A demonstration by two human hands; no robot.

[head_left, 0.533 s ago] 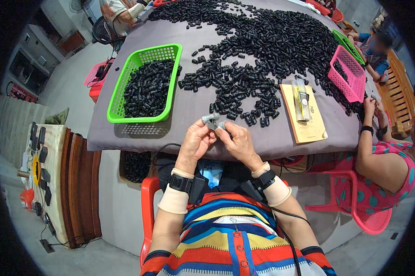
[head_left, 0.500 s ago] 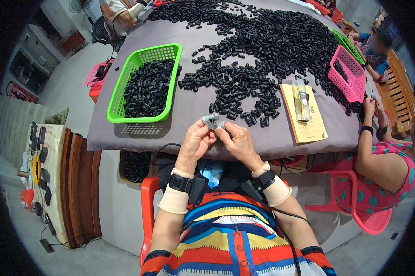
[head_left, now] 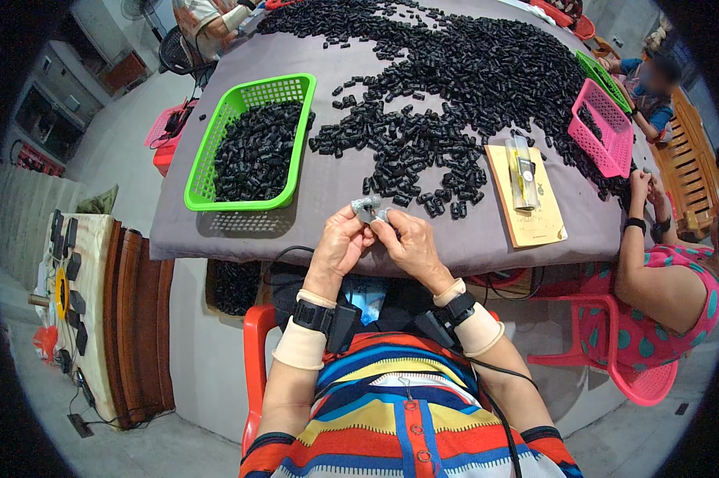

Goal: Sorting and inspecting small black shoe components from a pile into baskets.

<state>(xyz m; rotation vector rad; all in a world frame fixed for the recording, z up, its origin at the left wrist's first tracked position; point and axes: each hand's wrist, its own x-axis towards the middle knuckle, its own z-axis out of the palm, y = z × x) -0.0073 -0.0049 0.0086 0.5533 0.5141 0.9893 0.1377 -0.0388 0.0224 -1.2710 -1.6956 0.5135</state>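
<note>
Directly between left hand (head_left: 340, 244) and right hand (head_left: 413, 248): dark piece (head_left: 371, 210).

Black parts (head_left: 487, 72), green basket (head_left: 236, 206), multicolour-striped shirt (head_left: 351, 434)

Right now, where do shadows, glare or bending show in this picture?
In the head view, the green basket throws a light-speckled shadow onto the grey cloth, and the clear case catches bright glints; the head view also bows the cloth's edges and blackens the corners; there, detail between the left hand and right hand is too small to make out.
</note>
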